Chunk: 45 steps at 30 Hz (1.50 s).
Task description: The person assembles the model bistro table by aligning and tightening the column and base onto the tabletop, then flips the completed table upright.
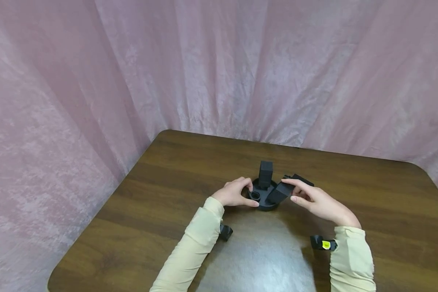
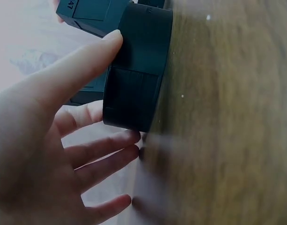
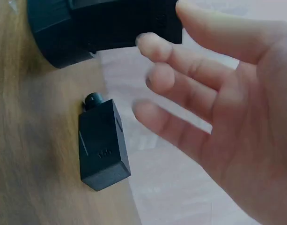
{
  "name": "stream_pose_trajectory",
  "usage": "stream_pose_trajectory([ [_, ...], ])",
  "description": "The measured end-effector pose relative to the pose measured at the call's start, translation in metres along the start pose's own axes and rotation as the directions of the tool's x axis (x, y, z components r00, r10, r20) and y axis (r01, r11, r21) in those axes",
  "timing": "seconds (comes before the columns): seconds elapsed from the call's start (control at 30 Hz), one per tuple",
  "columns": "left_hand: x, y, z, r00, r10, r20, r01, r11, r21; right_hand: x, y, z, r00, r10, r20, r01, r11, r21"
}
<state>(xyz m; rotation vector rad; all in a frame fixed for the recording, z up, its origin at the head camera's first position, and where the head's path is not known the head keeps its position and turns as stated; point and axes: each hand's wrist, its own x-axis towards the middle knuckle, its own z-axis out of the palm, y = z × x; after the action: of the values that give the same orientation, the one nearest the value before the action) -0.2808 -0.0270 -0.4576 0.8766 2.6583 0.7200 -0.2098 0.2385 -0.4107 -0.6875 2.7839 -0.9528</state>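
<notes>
Table (image 1: 131,239): brown wood grain, rounded far corners, shiny patch
Curtain (image 1: 219,73): pink, sheeny, hanging in folds behind

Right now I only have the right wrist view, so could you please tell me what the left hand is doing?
Observer: The left hand grips the round base by its rim.
Operator: Thank you; does any block stand upright on that base?
Observer: Yes, the head view shows an upright block there.
Operator: And what lies nearest the left hand's fingers?
Observer: A ring-shaped recess in the base, with no block standing in it.
</notes>
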Motion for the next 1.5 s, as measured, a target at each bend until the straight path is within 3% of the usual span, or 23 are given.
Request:
stream_pose_trajectory([
  [0.2,-0.001,0.001,-0.002,1.000,0.028,0.014,-0.028,0.999,0.019,0.001,0.021,0.004,0.982,0.057,-0.178,-0.078,0.990,-0.116],
  [0.33,0.000,0.001,-0.003,0.997,0.057,0.047,-0.059,0.998,0.038,0.002,0.037,0.012,0.978,0.140,-0.152,-0.158,0.981,-0.109],
  [0.5,-0.001,-0.003,-0.006,0.995,0.062,0.075,-0.063,0.998,0.014,0.004,0.046,0.021,0.975,0.190,-0.113,-0.201,0.975,-0.097],
  [0.7,-0.003,-0.014,-0.011,0.996,0.068,0.063,-0.064,0.996,-0.065,0.006,0.048,0.019,0.967,0.207,-0.149,-0.224,0.969,-0.108],
  [0.87,-0.003,-0.018,-0.014,0.995,0.088,0.049,-0.084,0.992,-0.092,0.003,0.042,0.009,0.957,0.170,-0.233,-0.191,0.979,-0.072],
  [1.03,-0.002,-0.014,-0.015,0.995,0.090,0.046,-0.085,0.991,-0.100,-0.004,0.024,-0.009,0.915,0.191,-0.356,-0.217,0.975,-0.034],
  [1.3,-0.002,-0.006,-0.012,0.996,0.059,0.062,-0.055,0.997,-0.053,-0.012,-0.008,-0.026,0.808,0.146,-0.571,-0.196,0.980,-0.027],
  [1.4,-0.003,-0.003,-0.010,0.998,0.032,0.058,-0.030,0.999,-0.038,-0.011,-0.017,-0.026,0.793,0.113,-0.599,-0.157,0.987,-0.022],
  [1.5,-0.004,-0.001,-0.008,0.999,0.007,0.049,-0.006,1.000,-0.010,-0.007,-0.025,-0.024,0.807,0.066,-0.587,-0.094,0.995,-0.017],
])
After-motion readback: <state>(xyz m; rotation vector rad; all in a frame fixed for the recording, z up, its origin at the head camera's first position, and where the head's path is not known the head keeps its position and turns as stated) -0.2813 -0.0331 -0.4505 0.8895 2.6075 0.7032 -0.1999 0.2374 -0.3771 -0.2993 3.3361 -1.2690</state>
